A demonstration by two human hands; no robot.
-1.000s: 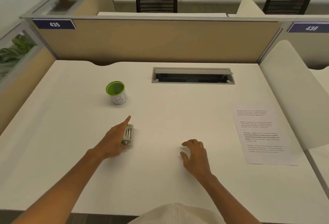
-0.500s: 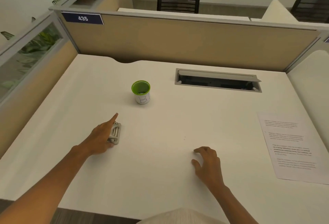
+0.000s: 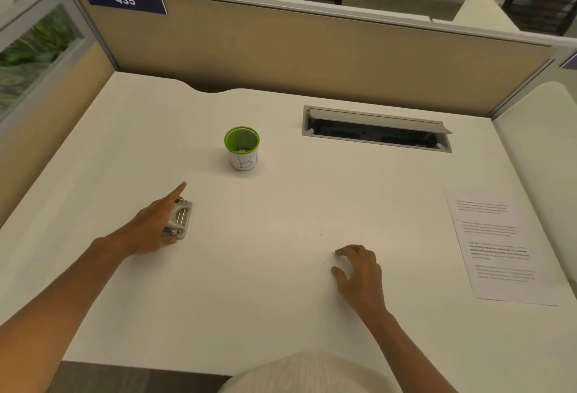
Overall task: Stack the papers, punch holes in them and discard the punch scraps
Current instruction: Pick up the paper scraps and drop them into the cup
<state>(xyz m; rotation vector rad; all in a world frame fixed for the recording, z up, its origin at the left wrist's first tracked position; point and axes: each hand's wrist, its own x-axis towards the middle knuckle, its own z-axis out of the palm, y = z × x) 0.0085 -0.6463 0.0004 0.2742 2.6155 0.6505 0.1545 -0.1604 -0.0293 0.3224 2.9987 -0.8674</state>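
- The left hand (image 3: 153, 227), left of centre in the frame, grasps a small metal hole punch (image 3: 179, 219) that sits on the white desk (image 3: 265, 299), its index finger stretched out toward the upper right.
- A green-rimmed cup (image 3: 242, 148), marked with handwritten letters, stands upright above the punch, well apart from it.
- The right hand (image 3: 359, 274), lower centre-right, is released, fingers curled with tips touching the desk, holding nothing.
- The printed papers (image 3: 496, 249) lie flat at the right edge, apart from both hands.
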